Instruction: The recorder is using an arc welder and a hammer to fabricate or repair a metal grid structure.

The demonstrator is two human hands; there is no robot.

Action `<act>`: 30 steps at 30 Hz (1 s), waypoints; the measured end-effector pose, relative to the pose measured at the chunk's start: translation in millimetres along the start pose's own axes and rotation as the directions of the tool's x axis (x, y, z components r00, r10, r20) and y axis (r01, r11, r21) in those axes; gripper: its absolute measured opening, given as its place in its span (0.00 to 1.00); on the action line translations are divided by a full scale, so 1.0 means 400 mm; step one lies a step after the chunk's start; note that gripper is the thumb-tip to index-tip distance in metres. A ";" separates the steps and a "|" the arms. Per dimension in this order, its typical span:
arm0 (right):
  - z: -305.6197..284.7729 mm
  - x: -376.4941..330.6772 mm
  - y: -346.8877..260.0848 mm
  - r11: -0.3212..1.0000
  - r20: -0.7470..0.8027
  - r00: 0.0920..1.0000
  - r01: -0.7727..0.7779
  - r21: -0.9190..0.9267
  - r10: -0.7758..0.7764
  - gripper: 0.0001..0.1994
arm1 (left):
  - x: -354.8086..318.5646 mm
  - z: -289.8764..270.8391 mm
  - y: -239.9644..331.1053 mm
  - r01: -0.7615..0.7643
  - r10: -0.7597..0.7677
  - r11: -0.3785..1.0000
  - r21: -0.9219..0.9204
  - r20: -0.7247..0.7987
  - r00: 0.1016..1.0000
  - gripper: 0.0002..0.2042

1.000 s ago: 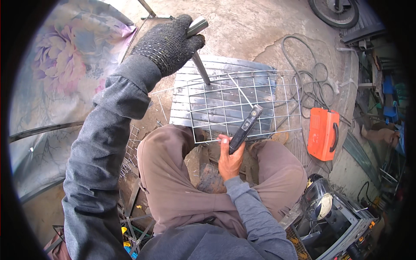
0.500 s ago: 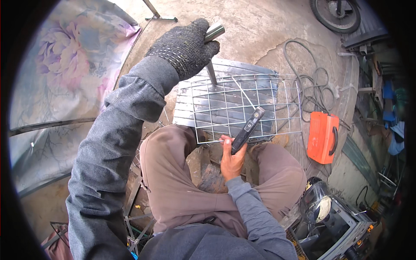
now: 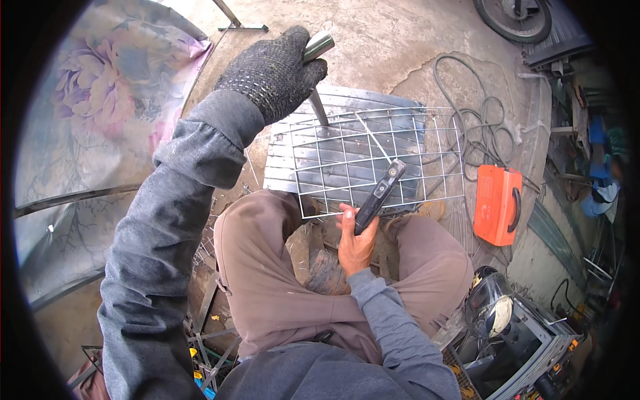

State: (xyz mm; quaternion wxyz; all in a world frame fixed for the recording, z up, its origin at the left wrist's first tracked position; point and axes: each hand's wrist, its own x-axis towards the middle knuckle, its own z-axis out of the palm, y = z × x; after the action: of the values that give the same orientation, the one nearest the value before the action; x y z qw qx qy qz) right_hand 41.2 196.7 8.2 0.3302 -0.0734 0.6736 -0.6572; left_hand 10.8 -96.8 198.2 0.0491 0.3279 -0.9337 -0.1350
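Note:
My left hand [image 3: 273,75], in a dark knitted glove, is closed around a shiny metal tube [image 3: 319,47] above the far left side of a wire grid. Below the glove, a metal rod [image 3: 319,108] slants down to the grid; the glove hides how it meets the tube. My bare right hand [image 3: 357,243] grips a black welding electrode holder [image 3: 379,199] near the grid's front edge. A thin welding electrode [image 3: 373,137] sticks out of it, its tip over the far part of the wire grid [image 3: 344,160]. Under the grid lies a ribbed metal sheet [image 3: 280,163].
An orange welding machine [image 3: 495,207] stands at the right, with cable [image 3: 483,120] coiled beyond it. A welding mask [image 3: 490,310] lies at the lower right. Flowered cloth [image 3: 93,93] hangs at the left. A wheel [image 3: 517,23] stands at the far right.
The whole view has shifted slightly. Both hands keep their grips, and the electrode stays over the grid.

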 end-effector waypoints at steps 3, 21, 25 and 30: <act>-0.005 -0.002 -0.002 1.000 0.010 1.000 -0.004 -0.024 0.004 0.16 | -0.006 0.005 -0.011 -0.026 0.025 0.999 0.026 0.010 1.000 0.19; -0.063 0.008 -0.106 0.998 -0.118 0.993 0.000 -0.058 -0.006 0.19 | -0.002 0.012 0.002 -0.012 0.011 1.000 0.022 0.041 0.999 0.19; -0.155 0.045 -0.108 0.942 -0.087 0.981 0.139 -0.304 -0.173 0.21 | -0.003 0.028 -0.025 -0.097 0.100 0.993 0.074 -0.035 0.994 0.20; -0.222 0.090 -0.239 0.952 0.056 0.983 0.186 -0.243 -0.178 0.20 | 0.017 0.045 -0.071 -0.177 0.177 0.981 0.079 0.009 0.984 0.20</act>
State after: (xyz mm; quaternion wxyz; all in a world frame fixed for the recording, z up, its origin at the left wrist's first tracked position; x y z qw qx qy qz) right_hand -66.6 239.8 77.5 0.2677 -0.1865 0.7351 -0.5943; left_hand 19.3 -118.6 172.9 0.0468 0.2450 -0.9639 -0.0929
